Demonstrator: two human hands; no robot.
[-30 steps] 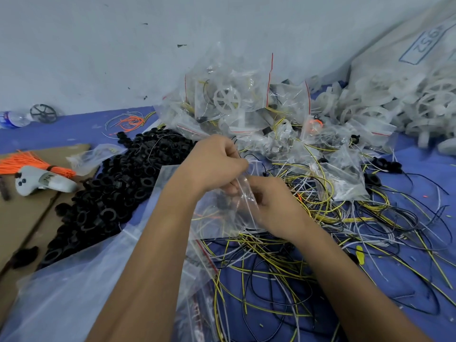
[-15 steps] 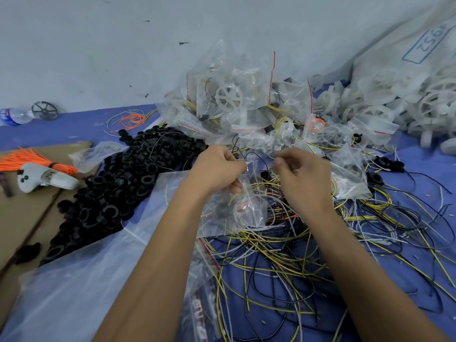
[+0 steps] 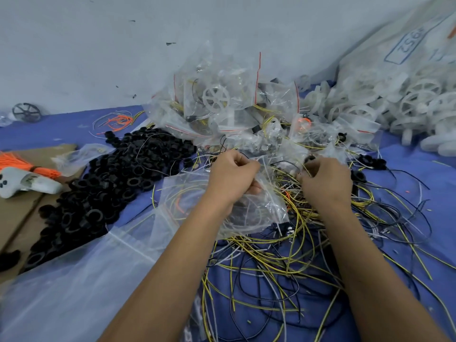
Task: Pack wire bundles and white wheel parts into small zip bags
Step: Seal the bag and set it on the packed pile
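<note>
Head view: left hand [image 3: 233,177] pinches zip bag [image 3: 256,213]; right hand [image 3: 325,181] beside it, pinching wires [image 3: 291,178].

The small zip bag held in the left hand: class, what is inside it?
Through the clear small zip bag thin yellow and orange wire loops show. The left hand and creased plastic cover the rest, so any white wheel part inside cannot be seen.
</note>
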